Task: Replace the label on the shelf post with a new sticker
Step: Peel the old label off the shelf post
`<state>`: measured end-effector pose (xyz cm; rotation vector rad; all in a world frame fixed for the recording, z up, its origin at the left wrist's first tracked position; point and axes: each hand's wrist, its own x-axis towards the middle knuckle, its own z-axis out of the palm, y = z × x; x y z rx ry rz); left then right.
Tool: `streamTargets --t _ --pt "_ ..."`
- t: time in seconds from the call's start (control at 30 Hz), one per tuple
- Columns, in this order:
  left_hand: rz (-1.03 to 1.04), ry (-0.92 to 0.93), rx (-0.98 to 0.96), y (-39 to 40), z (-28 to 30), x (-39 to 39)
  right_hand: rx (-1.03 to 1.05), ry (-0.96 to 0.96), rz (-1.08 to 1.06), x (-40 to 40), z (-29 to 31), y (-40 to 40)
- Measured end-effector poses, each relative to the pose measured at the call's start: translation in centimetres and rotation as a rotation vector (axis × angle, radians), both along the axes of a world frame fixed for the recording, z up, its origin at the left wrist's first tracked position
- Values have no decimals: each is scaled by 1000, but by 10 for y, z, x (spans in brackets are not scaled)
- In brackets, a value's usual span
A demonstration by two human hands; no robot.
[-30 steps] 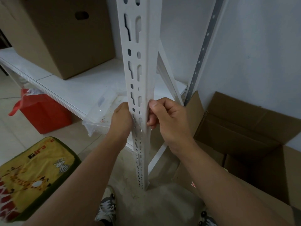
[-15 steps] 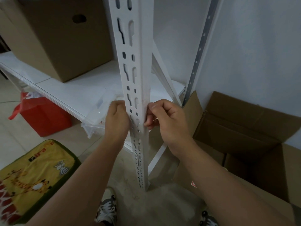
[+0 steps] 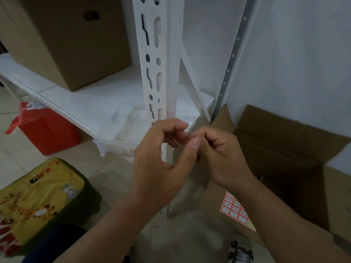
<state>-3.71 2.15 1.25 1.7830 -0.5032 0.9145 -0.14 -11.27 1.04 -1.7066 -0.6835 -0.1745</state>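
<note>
The white slotted shelf post (image 3: 161,73) stands upright in the centre, and I see no label on its visible faces. My left hand (image 3: 157,158) and my right hand (image 3: 220,154) are off the post, just in front of it. Their curled fingers meet at the fingertips. Blur hides whether anything small is pinched between them. A sheet of red-bordered stickers (image 3: 235,207) with handwriting lies on a cardboard flap below my right wrist.
A closed cardboard box (image 3: 66,44) sits on the white shelf (image 3: 85,99), with a clear plastic tray (image 3: 117,133) at the shelf's edge. An open cardboard box (image 3: 284,149) stands at the right by the wall. A red bag (image 3: 43,130) and a yellow cushion (image 3: 38,202) are on the floor at the left.
Both hands have come off the post and drawn together in front of it, fingertips touching. The view has shifted, and the sticker sheet now shows at lower right.
</note>
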Motion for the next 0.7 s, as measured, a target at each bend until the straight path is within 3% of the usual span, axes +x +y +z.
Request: streamTargets --t 0.37,0.7 --pt "-206 232 94 4 -5 9 -332 -257 -215 16 1 -34" --pt "-559 471 -208 -1 -5 10 -70 118 39 11 6 -29"
